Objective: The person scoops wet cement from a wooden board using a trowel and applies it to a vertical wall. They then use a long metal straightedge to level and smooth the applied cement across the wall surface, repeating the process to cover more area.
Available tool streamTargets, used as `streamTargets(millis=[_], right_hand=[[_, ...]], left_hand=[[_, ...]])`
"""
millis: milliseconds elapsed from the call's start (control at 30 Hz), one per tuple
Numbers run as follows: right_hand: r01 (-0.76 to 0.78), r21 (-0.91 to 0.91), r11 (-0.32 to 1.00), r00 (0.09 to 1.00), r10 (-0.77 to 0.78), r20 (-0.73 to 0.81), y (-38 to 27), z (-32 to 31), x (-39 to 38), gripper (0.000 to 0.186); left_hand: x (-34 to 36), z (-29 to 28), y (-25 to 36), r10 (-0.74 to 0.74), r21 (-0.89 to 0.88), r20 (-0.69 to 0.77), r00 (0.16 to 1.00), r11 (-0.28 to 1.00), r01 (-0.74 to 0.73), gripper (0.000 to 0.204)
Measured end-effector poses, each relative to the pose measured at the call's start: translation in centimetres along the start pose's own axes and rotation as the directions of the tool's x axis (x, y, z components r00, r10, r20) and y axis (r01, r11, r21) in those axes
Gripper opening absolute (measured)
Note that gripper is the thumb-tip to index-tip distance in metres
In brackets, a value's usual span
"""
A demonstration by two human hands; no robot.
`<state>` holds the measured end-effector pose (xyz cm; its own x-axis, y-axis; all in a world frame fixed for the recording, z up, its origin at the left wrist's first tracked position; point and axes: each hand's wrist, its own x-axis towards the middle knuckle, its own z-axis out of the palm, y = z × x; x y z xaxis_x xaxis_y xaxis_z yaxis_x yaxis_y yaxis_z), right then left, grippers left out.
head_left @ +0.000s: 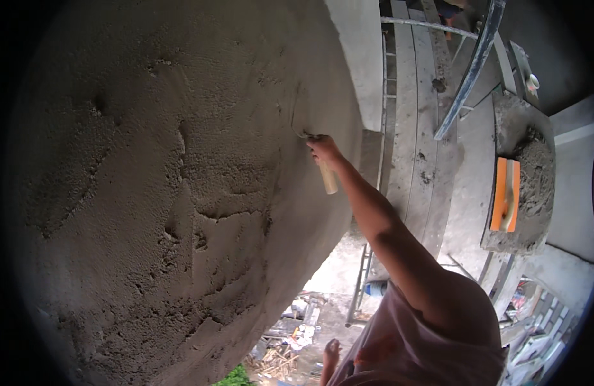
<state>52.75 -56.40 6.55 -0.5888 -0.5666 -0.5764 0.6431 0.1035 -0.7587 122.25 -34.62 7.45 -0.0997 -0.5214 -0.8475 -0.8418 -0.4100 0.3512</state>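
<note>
A broad wall point(232, 161) of wet grey mortar fills the left, smooth toward its right edge and rough with ridges and pits lower down. Against the smoother strip, my right hand point(322, 149) grips a plastering trowel point(329, 180) close to its metal neck. The pale wooden handle sticks out below my fingers. The thin blade lies nearly flat to the mortar and is hard to make out. My left hand point(331, 354) hangs low beside my shirt, away from the wall; its fingers are too small and dim to read.
To the right run scaffold planks point(406, 83) with mortar lumps and a long metal straightedge point(470, 74) across them. A mortar board point(502, 112) carries a grey heap and an orange float point(508, 195). Rubble point(290, 341) lies far below, past the wall's lower edge.
</note>
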Motion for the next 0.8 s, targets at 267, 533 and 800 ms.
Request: streamTargets(millis=[267,533,800], right_hand=[[0.371,-0.234,0.899,0.925,-0.379,0.009,-2.6,1.1,-1.6,0.018],[0.047,-0.016,0.999,0.999,-0.047,0.019,-0.8,-0.3,1.1,0.016],[0.406,-0.259,0.876,0.907,-0.422,-0.004,-5.8,1.3,-0.9,0.019]], left_hand=[[1.1,2.7,6.6,0.030,0.066,0.022,0.999,0.997,-0.031,0.038],[3.4,3.6,9.8,-0.013,0.041,0.085,0.996,0.999,0.010,0.046],[4.3,4.2,10.0,-0.039,-0.050,0.026,0.999,0.998,0.040,0.038]])
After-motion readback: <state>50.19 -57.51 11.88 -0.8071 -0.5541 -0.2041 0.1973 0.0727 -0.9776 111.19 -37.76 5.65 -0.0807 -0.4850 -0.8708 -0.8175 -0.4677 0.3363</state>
